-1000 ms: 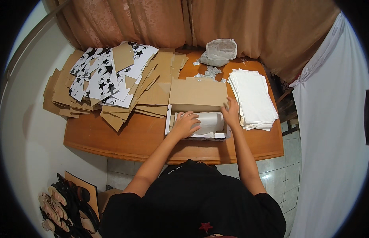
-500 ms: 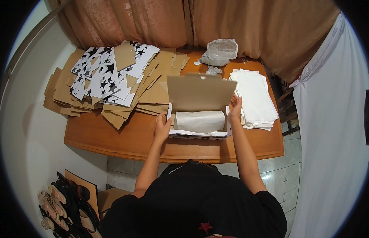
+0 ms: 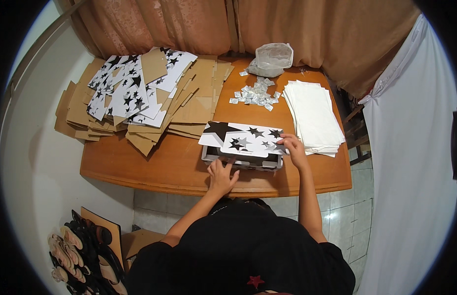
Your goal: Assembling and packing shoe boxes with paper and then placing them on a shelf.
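A star-printed cardboard box (image 3: 260, 165) in white, black and grey sits near the table's front edge. Its hinged lid (image 3: 248, 132) is folded most of the way down, with a dark gap along the front that hides the contents. My right hand (image 3: 294, 149) grips the lid at its right end, fingers on top. At the front wall, left of centre, my left hand (image 3: 221, 178) touches the box with its fingertips, thumb and fingers apart.
Behind the box lie many small silvery packets (image 3: 258, 92) and a clear plastic bag (image 3: 273, 59). White paper sheets (image 3: 314, 118) are stacked at right. Flattened star-printed and brown cardboard (image 3: 135, 98) piles up at left. Shoes (image 3: 86, 250) stand at lower left.
The lid has swung down from upright, covering the white paper inside. My left hand moved from the left side to the box front; my right hand moved onto the lid. Small packets behind are now visible.
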A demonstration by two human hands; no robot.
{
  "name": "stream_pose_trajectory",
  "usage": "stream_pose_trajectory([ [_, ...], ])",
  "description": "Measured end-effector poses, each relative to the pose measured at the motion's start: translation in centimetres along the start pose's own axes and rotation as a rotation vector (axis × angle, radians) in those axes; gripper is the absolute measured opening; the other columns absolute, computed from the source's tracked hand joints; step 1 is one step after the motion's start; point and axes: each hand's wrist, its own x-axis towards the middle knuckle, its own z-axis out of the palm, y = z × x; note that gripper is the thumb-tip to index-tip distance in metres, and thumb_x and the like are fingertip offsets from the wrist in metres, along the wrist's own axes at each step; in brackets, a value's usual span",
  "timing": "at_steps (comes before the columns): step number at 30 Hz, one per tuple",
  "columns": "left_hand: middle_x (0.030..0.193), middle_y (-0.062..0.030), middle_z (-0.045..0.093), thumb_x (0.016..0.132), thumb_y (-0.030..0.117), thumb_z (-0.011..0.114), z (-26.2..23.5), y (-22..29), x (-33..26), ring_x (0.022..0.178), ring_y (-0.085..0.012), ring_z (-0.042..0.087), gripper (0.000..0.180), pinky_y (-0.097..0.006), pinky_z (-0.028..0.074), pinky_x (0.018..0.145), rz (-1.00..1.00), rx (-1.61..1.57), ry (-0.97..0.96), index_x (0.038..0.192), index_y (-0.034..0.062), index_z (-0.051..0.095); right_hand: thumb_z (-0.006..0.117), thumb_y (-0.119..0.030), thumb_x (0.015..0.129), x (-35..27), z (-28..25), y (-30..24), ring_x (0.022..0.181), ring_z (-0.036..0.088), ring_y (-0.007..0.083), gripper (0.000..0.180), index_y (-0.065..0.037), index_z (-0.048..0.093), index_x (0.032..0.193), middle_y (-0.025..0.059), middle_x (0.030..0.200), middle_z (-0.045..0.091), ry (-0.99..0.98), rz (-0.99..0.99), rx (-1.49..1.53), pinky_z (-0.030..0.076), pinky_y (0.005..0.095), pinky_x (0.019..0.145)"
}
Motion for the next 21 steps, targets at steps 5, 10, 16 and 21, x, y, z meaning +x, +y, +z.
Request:
stream_pose_trajectory([
  [5, 0.114, -0.0193, 0.040, 0.078, 0.023, 0.062, 0.8, 0.9, 0.0, 0.106, -0.0361, 0.035, 0.039, -0.047, 0.030, 0.089, -0.057, -0.110, -0.028, 0.115, 0.0141, 0.057, 0.074, -0.036, 0.064, -3.1, 3.5, -4.9, 0.109, 0.049, 0.0336, 0.047, -0.006, 0.065, 0.100, 0.0195, 0.119, 0.051, -0.007, -0.032, -0.620, 0.039, 0.0408, 0.092],
  [10, 0.115, -0.0201, 0.039, 0.077, 0.022, 0.062, 1.3, 0.8, -1.2, 0.105, -0.0366, 0.035, 0.043, -0.047, 0.031, 0.089, -0.059, -0.117, -0.013, 0.117, 0.0102, 0.054, 0.076, -0.043, 0.059, -4.6, 6.9, -4.8, 0.112, 0.044, 0.0394, 0.067, -0.009, 0.058, 0.114, 0.0245, 0.124, 0.044, 0.113, -0.067, -0.947, 0.038, 0.0462, 0.092],
  [16, 0.116, -0.0212, 0.037, 0.075, 0.017, 0.062, 1.9, 0.4, -1.2, 0.103, -0.0373, 0.036, 0.040, -0.046, 0.032, 0.089, -0.129, -0.150, 0.072, 0.113, 0.0067, 0.055, 0.075, -0.044, 0.062, -5.3, 8.4, -4.3, 0.111, 0.042, 0.0406, 0.064, -0.010, 0.059, 0.114, 0.0247, 0.124, 0.042, 0.129, -0.075, -0.966, 0.039, 0.0467, 0.090],
  [21, 0.120, -0.0178, 0.036, 0.074, 0.012, 0.062, 1.3, 0.1, -2.3, 0.110, -0.0355, 0.035, 0.038, -0.043, 0.031, 0.094, -0.054, -0.190, 0.131, 0.112, 0.0148, 0.059, 0.073, -0.037, 0.067, -5.3, 9.7, -2.7, 0.111, 0.039, 0.0423, 0.053, -0.016, 0.060, 0.114, 0.0233, 0.126, 0.041, 0.214, -0.120, -0.987, 0.039, 0.0476, 0.090],
])
